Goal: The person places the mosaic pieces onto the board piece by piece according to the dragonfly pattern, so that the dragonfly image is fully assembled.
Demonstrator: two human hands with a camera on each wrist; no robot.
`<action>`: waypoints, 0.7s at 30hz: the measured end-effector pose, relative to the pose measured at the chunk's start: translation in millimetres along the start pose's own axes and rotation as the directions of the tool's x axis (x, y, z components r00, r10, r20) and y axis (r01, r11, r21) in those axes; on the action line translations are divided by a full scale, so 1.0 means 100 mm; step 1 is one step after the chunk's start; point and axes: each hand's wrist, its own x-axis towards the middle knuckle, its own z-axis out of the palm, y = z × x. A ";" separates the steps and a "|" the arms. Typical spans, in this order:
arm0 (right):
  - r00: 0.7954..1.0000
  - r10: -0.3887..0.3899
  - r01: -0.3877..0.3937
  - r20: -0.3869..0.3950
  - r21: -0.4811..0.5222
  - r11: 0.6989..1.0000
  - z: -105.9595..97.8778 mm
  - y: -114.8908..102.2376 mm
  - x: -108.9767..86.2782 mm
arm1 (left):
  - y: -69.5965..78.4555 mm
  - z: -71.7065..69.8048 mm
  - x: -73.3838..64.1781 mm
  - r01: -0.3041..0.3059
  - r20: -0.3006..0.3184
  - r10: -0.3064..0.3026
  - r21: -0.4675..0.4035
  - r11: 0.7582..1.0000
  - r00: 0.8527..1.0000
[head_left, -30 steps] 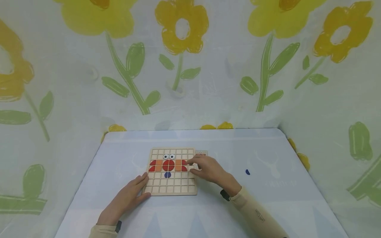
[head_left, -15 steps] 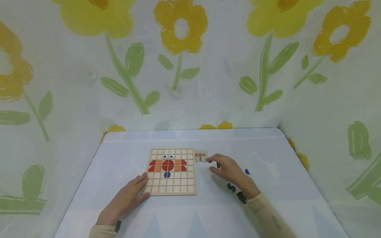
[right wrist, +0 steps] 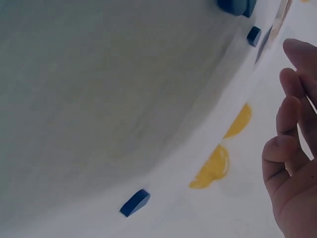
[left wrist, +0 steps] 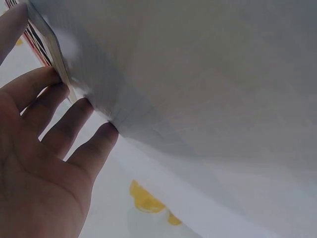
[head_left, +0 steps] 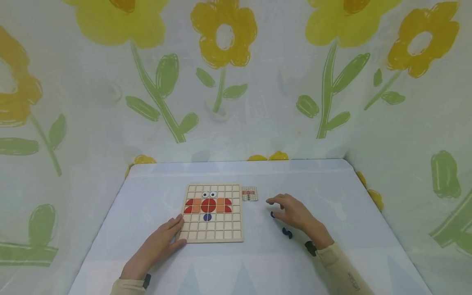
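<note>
In the head view, a square wooden grid board [head_left: 221, 235] lies on the table. Round white eyes, red curved pieces, orange pieces and blue half rounds sit in its cells. My left hand [head_left: 160, 243] rests against the board's left edge; in the left wrist view that hand's [left wrist: 44, 163] extended fingers touch the edge. To the right of the board, my right hand [head_left: 295, 213] hovers over the table, fingers loosely bent, holding nothing. A blue piece [head_left: 272, 214] lies by its thumb, and a blue pair [head_left: 287, 232] lies nearer me. The right wrist view shows another blue piece [right wrist: 134, 202].
A small pattern card [head_left: 249, 194] lies just off the board's upper right edge. The white table [head_left: 221, 270] runs back to a cloth wall with painted flowers [head_left: 225, 35].
My right hand has left the board's right side and moved to the right, past the card. This uncovers the card and the blue pieces. My left hand stays put.
</note>
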 end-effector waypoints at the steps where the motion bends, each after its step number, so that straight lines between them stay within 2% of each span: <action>1: 1.000 0.015 -0.015 0.014 0.000 1.000 0.00 0.01 -0.01 | 0.00 0.00 0.00 0.002 0.000 -0.002 -0.003 1.000 1.000; 9: 0.978 0.160 -0.163 0.137 0.010 0.987 0.03 0.05 -0.04 | -0.01 0.01 -0.01 -0.013 -0.003 0.013 -0.010 1.000 1.000; 17: 0.989 0.063 -0.060 0.134 -0.026 0.998 0.04 0.09 -0.03 | -0.03 0.02 -0.01 -0.028 -0.015 0.028 -0.008 1.000 1.000; 21: 0.990 0.040 -0.036 0.132 -0.036 0.999 0.03 0.10 -0.02 | -0.04 0.04 0.00 -0.028 -0.016 0.028 0.003 1.000 0.999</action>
